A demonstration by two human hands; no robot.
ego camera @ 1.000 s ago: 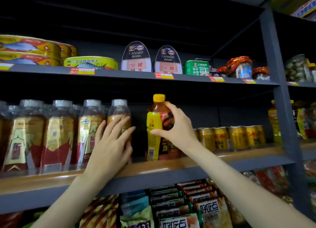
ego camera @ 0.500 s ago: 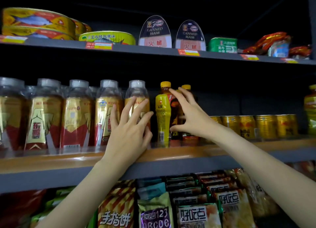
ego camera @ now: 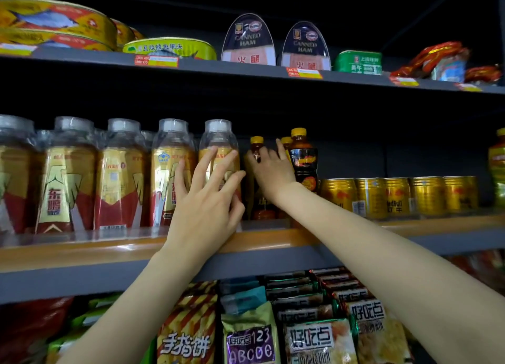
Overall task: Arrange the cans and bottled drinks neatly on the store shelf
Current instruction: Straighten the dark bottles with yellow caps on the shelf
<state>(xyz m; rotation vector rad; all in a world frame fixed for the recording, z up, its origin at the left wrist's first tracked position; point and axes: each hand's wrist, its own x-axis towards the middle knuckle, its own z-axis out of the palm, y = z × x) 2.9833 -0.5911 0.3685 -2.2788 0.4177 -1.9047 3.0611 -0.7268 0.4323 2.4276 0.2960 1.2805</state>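
While the left hand (ego camera: 203, 199) lies flat with its fingers spread and straight against the last bottle (ego camera: 218, 156) in the row of clear-capped bottles (ego camera: 120, 172), the right hand (ego camera: 269, 169) reaches further back into the shelf (ego camera: 82, 249), its fingers curled round a tea bottle (ego camera: 257, 148) with a yellow cap. That bottle stands upright, deep on the middle shelf, just right of the clear-capped row. Two more yellow-capped bottles stand just beside it on the right; the nearer dark bottle (ego camera: 303, 159) touches the back of the right hand, while the one behind (ego camera: 286, 141) shows only its cap. Right of these, a line of gold cans (ego camera: 396, 197) runs along the same shelf, close together. The shelf above carries flat fish tins (ego camera: 54, 25), two ham tins (ego camera: 276, 47) and a green tin (ego camera: 358, 62). Below the hands, snack packets (ego camera: 308, 336) fill the lower shelf.
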